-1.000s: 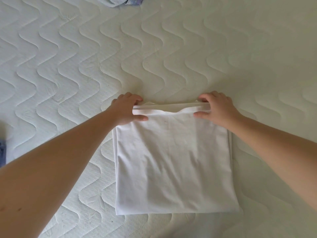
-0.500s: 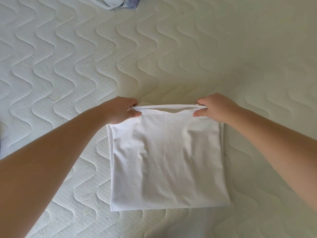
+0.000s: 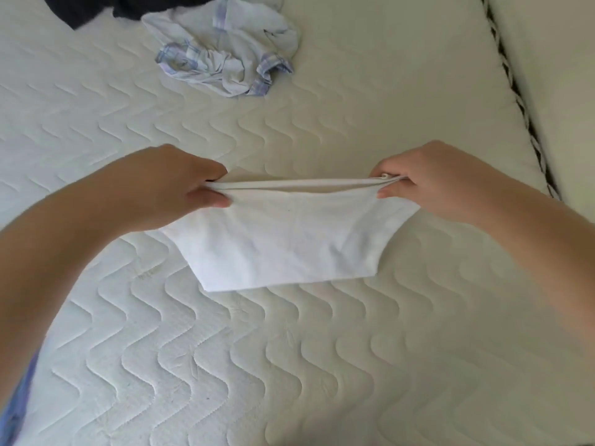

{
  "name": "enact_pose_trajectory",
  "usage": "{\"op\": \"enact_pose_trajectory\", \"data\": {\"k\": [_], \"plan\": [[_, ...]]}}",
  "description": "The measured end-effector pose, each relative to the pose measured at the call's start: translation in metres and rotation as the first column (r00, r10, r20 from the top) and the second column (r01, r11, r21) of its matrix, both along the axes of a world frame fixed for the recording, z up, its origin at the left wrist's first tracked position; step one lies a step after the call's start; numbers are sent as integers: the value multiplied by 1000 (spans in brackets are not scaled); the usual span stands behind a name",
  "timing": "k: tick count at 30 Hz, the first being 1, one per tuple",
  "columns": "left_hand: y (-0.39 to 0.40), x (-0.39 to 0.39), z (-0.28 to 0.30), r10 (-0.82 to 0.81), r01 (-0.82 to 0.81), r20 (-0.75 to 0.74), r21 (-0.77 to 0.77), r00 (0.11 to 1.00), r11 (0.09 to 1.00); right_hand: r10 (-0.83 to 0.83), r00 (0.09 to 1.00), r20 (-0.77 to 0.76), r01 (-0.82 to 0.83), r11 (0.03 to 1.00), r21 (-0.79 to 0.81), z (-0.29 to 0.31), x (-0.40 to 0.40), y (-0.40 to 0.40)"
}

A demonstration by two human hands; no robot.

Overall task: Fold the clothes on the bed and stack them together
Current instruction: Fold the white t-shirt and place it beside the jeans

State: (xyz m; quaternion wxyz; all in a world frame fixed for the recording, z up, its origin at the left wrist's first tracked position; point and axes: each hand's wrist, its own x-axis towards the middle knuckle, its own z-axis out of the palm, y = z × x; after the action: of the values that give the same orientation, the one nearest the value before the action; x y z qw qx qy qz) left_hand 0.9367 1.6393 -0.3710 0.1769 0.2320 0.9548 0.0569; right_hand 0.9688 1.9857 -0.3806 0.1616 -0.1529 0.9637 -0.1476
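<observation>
Holding the folded white garment [image 3: 283, 239] by its far top edge, the left hand [image 3: 167, 188] and the right hand [image 3: 425, 181] each pinch one upper corner, thumb on the near side of the cloth and curled fingers behind it, so the edge runs taut and nearly level between them. Both hands are closed tightly on the fabric, with no finger straight. From that stretched edge the white garment slopes down toward the person; whether its lower hem touches the quilted mattress [image 3: 289, 365] or hangs just above it cannot be told. The layers at the top edge show as two thin bands, one just behind the other. Relative to the white garment, a crumpled pale garment with blue checked trim [image 3: 225, 56] lies well beyond it and somewhat to the left on the mattress, loose and unfolded. Farther still from the white garment, at the top left edge of the view, a dark piece of cloth [image 3: 96, 8] touches or overlaps the crumpled one; its shape is cut off. To the right of the white garment, past the right hand, the mattress ends at a braided dark-and-light seam [image 3: 515, 91]. Near the lower left, below the left forearm, a strip of blue fabric [image 3: 19, 394] shows, blurred.
</observation>
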Motion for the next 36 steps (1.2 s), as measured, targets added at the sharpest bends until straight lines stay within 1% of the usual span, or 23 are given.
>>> {"op": "enact_pose_trajectory", "data": {"k": [3,6,7,9,11,13,15,16,18,19,20,21,23,25,26,27,28,29,31,33,34,35,36], "plan": [[-9,0,26,-46,49,-222,9,974,999,33,989,-141,-34,999,-5,27,-1,-2],[-12,10,14,-118,152,-462,37,879,988,22,979,-203,-33,998,-52,15,9,-6],[-13,16,2,-133,179,-501,44,855,983,9,976,-218,-23,998,-63,2,15,-9],[-13,34,-33,-151,195,-531,27,834,980,-1,968,-250,-3,1000,-15,-36,32,-17],[-14,59,-78,-171,199,-508,2,844,980,-2,966,-258,16,999,51,-82,59,-29],[-11,91,-128,-142,165,-423,17,895,986,-22,959,-283,28,999,18,-132,93,-41],[-8,127,-180,-74,95,-334,45,940,995,-51,964,-262,53,999,0,-185,131,-52],[-7,147,-207,-31,41,-260,31,965,999,-73,971,-229,75,997,0,-209,149,-57],[-8,190,-253,45,-44,5,-118,999,992,-99,994,-37,101,993,57,-251,184,-66],[-11,211,-271,98,-74,122,-185,988,980,-118,992,48,112,987,118,-266,202,-71],[-12,231,-283,146,-107,182,-212,972,971,-161,984,77,147,976,161,-275,219,-74],[-14,245,-290,179,-139,199,-199,964,970,-207,976,65,194,966,169,-280,232,-77],[-18,257,-290,202,-192,155,-75,967,978,-297,955,22,292,949,116,-281,247,-84],[-23,250,-283,260,-267,91,77,961,961,-416,909,6,416,909,-10,-275,248,-85],[-26,242,-279,335,-344,86,145,938,928,-496,869,6,495,866,-75,-272,244,-82],[-29,233,-276,437,-447,98,204,894,871,-580,815,3,576,809,-115,-268,238,-78],[-33,222,-273,546,-559,125,249,828,791,-658,753,9,653,745,-136,-265,229,-72],[-37,210,-272,644,-661,165,276,747,697,-726,687,32,722,676,-151,-264,218,-65],[-45,185,-275,778,-819,267,268,569,507,-798,586,138,807,562,-180,-264,193,-50],[-53,165,-281,823,-920,418,241,385,308,-804,540,250,842,512,-171,-268,173,-40],[-57,158,-285,820,-944,473,218,323,246,-805,524,277,852,501,-156,-271,167,-36],[-60,153,-289,818,-953,492,195,299,231,-814,501,294,865,482,-139,-273,162,-33],[-65,149,-293,821,-955,488,179,296,238,-827,469,312,883,454,-123,-275,159,-31]]}}
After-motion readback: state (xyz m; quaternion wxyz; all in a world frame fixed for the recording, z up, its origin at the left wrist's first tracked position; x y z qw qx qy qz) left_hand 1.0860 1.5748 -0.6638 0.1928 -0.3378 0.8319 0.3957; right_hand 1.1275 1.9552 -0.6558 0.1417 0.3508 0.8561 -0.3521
